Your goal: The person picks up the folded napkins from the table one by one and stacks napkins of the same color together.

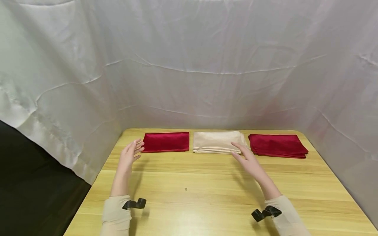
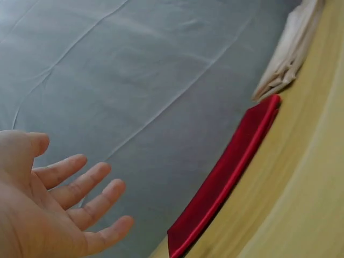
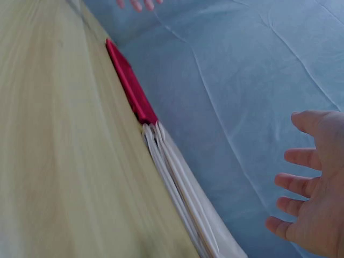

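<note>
Open hands [image 1: 130, 154] near cloth edges [image 1: 217, 151]

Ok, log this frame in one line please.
left hand open, beside single red cloth | right hand open, at beige cloth stack | red cloth stack untouched

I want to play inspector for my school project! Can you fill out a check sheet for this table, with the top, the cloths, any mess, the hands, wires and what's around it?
Surface: wooden table, pale, with one tiny dark speck near the middle.
Job's things: three folded cloth piles in a row at the back edge: left red cloth, beige cloths, right red cloths.
Clutter: nothing seen.
Hands: left hand open, in the air near the left red cloth, holding nothing; right hand open, fingertips over the beige cloths' front corner, contact cannot be told.
Cables: nothing seen; a black clip sits at each wrist.
Surroundings: white sheet, creased, hung behind and at both sides.
</note>
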